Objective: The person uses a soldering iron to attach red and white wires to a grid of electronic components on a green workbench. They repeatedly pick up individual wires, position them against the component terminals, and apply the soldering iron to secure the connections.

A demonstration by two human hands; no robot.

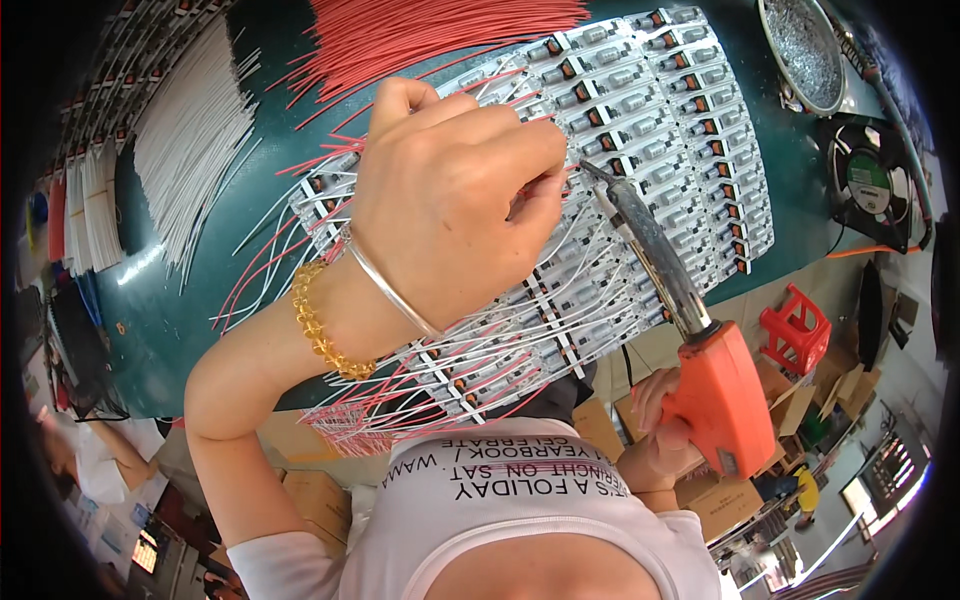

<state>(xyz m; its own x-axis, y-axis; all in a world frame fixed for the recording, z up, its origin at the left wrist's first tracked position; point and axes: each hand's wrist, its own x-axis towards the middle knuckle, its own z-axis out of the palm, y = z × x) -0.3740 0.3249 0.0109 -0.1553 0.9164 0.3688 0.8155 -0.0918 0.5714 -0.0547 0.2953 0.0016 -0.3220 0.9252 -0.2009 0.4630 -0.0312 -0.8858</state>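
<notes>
Holds a red iron [725,400] in the right hand [666,435]; curls the left hand [455,185] closed — perhaps on a wire — over boards [655,125] on a table [165,345].

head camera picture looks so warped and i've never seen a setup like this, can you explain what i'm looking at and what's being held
There is no robot here: these are a person's own two bare hands. The picture comes from a wide fisheye camera worn on the person's head, looking down, so straight edges bend near the rim.

On the green table lies a large array of small circuit boards, with thin red and white wires trailing over part of it. Behind it is a pile of red wires, with white wires toward the left.

The right hand holds a red tool, apparently a soldering gun. Its tip is close to the curled left hand, whose fingers hide whatever they may be pinching.
</notes>
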